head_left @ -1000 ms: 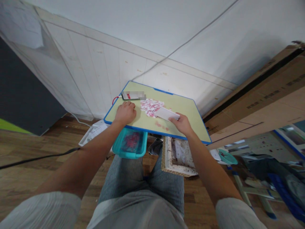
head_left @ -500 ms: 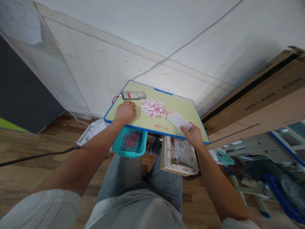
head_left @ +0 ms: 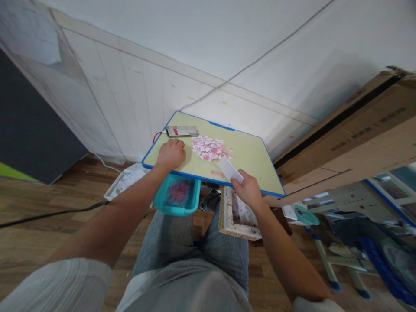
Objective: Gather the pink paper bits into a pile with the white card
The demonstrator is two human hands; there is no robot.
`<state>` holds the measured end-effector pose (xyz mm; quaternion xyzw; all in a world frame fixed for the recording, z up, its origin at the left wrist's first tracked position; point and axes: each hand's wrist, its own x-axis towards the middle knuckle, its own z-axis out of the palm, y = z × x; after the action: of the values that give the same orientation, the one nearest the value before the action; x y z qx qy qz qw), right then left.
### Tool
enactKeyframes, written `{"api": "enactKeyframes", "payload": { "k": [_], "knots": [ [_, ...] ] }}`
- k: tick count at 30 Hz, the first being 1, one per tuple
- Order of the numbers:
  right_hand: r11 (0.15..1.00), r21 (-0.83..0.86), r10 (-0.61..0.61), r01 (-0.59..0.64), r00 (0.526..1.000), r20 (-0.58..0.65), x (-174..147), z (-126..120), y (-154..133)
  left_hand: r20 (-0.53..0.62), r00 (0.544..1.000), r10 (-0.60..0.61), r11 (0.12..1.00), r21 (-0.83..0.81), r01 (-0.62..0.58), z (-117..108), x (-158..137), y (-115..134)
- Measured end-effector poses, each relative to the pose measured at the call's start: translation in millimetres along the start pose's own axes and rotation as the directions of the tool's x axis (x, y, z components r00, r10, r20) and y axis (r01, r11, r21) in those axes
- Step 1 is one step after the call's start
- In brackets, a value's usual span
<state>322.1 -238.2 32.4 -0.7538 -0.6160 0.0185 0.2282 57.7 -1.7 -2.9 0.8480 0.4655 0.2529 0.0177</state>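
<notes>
My right hand [head_left: 247, 187] grips a flat white card [head_left: 229, 169] by its near end. The card slants toward a heap of small pink and white pieces [head_left: 209, 148], its far edge close to the heap's near side. A few flat pinkish pieces [head_left: 217, 173] lie nearer the front edge, partly behind the card. On the left of the yellow tabletop [head_left: 250, 147] rests my left hand [head_left: 172, 154], palm down, its fingers curled under. Whatever is beneath those fingers is hidden. A phone [head_left: 182, 131] lies just beyond my left hand.
Below the front edge sit a turquoise basin [head_left: 177, 211] with reddish contents and a speckled foam box [head_left: 240, 232]. A red cable [head_left: 156, 136] runs by the phone. The wall [head_left: 156, 91] borders the table's back; cardboard [head_left: 351, 143] leans at the right.
My right hand has moved left and slightly toward me with the card, which now stands more on edge near the heap. My left hand has stayed in place.
</notes>
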Motion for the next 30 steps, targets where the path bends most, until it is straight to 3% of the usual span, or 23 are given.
{"api": "enactKeyframes", "payload": {
  "k": [15, 23, 30],
  "knots": [
    [0.996, -0.02, -0.081, 0.083, 0.995, 0.058, 18.0, 20.8, -54.5, -0.002, 1.0, -0.011, 1.0, 0.015, 0.012, -1.0, -0.6, -0.9],
    [0.992, 0.015, -0.13, 0.129, 0.987, 0.093, 25.6, 26.4, -83.7, -0.05, 0.994, -0.096, 0.994, -0.048, 0.093, 3.0, 3.3, -10.5],
    [0.965, 0.221, -0.178, 0.14, 0.971, 0.159, 30.3, 29.0, -85.1, -0.084, 0.984, -0.16, 0.977, -0.155, 0.146, 11.3, 10.4, -24.6]
  ]
}}
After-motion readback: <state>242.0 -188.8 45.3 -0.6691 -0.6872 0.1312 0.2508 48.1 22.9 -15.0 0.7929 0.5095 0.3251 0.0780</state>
